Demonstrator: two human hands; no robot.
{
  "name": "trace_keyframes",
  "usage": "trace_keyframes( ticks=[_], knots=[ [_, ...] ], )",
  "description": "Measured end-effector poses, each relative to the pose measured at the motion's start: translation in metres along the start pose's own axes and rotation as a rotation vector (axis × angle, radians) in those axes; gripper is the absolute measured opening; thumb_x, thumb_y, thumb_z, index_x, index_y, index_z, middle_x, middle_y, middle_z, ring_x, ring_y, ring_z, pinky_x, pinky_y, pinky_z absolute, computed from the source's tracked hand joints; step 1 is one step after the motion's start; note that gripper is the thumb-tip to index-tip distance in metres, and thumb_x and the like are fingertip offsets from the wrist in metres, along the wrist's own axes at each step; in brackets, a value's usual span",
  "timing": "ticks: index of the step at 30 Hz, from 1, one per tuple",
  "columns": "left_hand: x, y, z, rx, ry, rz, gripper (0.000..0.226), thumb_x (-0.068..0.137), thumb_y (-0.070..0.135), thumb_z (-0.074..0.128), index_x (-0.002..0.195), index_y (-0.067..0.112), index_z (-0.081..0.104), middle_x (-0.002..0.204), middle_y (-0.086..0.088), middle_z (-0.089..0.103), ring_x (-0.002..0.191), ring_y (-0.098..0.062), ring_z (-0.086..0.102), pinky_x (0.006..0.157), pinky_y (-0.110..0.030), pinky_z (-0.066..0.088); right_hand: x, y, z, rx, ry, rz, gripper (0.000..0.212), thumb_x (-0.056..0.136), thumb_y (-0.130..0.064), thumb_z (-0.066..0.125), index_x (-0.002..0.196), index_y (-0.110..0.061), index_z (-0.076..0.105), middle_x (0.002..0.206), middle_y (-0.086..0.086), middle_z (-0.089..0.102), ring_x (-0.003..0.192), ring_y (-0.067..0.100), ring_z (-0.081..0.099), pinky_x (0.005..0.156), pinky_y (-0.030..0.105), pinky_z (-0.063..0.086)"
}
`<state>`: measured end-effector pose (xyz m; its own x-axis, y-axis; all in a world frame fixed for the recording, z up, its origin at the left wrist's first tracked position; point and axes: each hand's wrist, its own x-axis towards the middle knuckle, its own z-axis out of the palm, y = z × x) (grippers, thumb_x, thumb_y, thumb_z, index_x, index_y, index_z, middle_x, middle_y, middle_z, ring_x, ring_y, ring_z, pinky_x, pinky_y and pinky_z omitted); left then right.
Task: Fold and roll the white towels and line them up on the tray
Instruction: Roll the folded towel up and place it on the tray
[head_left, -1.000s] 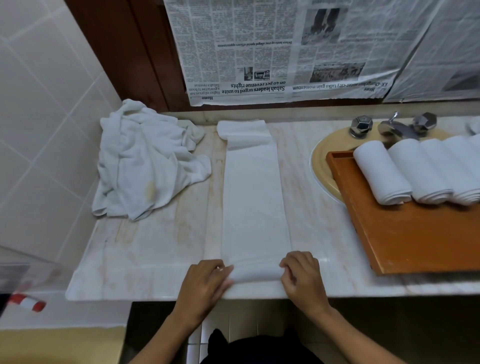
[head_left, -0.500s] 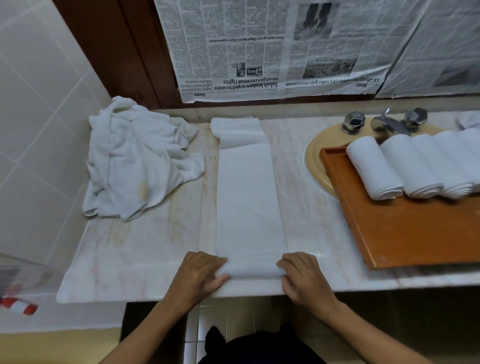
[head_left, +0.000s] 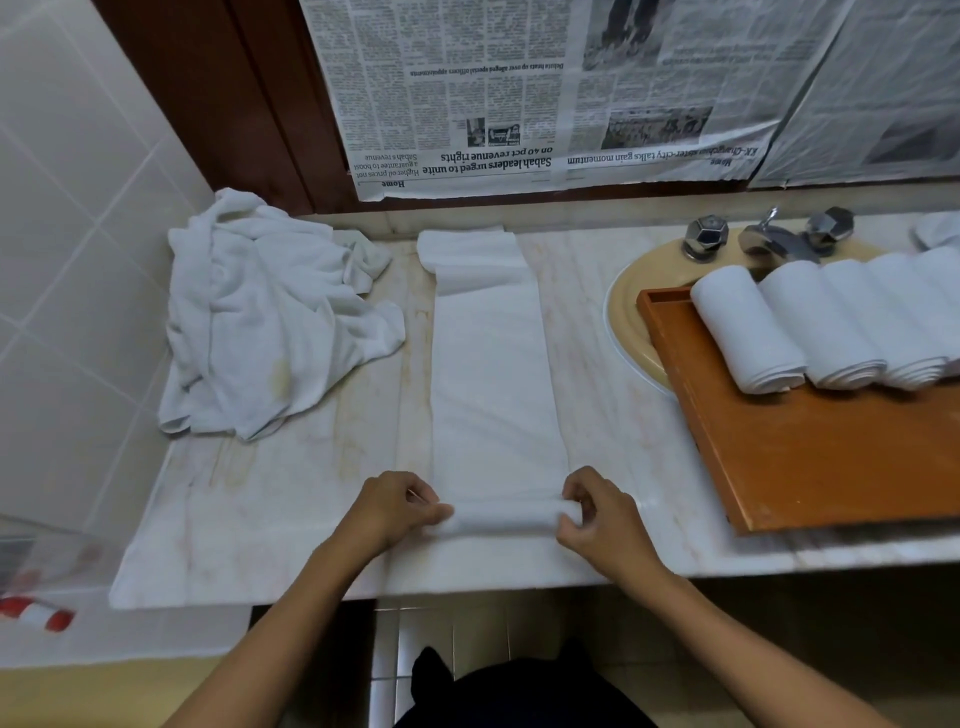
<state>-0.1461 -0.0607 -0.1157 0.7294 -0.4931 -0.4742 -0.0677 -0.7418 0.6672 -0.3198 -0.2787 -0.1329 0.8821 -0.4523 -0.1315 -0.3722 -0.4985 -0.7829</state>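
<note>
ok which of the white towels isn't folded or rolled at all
The crumpled heap at the counter's left end. The middle towel is a folded strip, rolled at its near end; those on the tray are full rolls.

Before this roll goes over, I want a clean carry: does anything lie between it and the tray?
Nothing visible: only bare counter separates the part-rolled towel from the tray, whose near half lies free.
</note>
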Motion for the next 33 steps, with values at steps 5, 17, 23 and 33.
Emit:
trace_keyframes(
  ticks=[5,17,23,33],
  knots=[
    [-0.001,0.013,0.004,-0.049,0.098,-0.139,0.028,0.075,0.028,0.083,0.089,0.014,0.064,0.085,0.000,0.068,0.079,-0.015,0.065,0.067,-0.025,0.049,0.012,-0.011,0.004,0.137,0.093,0.262,0.030,0.076,-0.013,0.075,0.090,-0.014,0.049,0.079,0.001,0.049,0.066,0.012,0.046,0.056,0.016,0.038],
    [-0.013,-0.024,0.063,0.246,0.622,0.660,0.018,0.082,0.008,0.046,0.079,0.009,0.063,0.090,0.001,0.055,0.081,-0.015,0.047,0.071,-0.026,0.040,0.004,-0.014,0.038,-0.284,0.401,-0.073,0.019,0.073,0.001,0.060,0.074,-0.018,0.058,0.085,-0.004,0.053,0.082,0.015,0.041,0.068,0.031,0.034],
    [-0.018,-0.047,0.071,0.279,0.623,0.762,0.025,0.093,0.016,0.048,0.099,0.010,0.071,0.112,0.002,0.058,0.100,-0.017,0.054,0.087,-0.028,0.042,-0.012,0.011,0.032,-0.501,0.380,-0.445,0.020,0.079,-0.016,0.053,0.091,-0.012,0.067,0.096,0.003,0.061,0.087,0.022,0.054,0.068,0.036,0.043],
    [0.000,-0.048,0.054,0.417,0.567,0.865,0.021,0.087,0.024,0.062,0.102,0.012,0.071,0.107,-0.003,0.066,0.098,-0.018,0.061,0.081,-0.027,0.043,0.002,0.030,0.022,-0.611,0.288,-0.629,0.028,0.088,-0.024,0.052,0.114,-0.013,0.052,0.111,0.007,0.059,0.096,0.024,0.052,0.079,0.034,0.038]
  ],
)
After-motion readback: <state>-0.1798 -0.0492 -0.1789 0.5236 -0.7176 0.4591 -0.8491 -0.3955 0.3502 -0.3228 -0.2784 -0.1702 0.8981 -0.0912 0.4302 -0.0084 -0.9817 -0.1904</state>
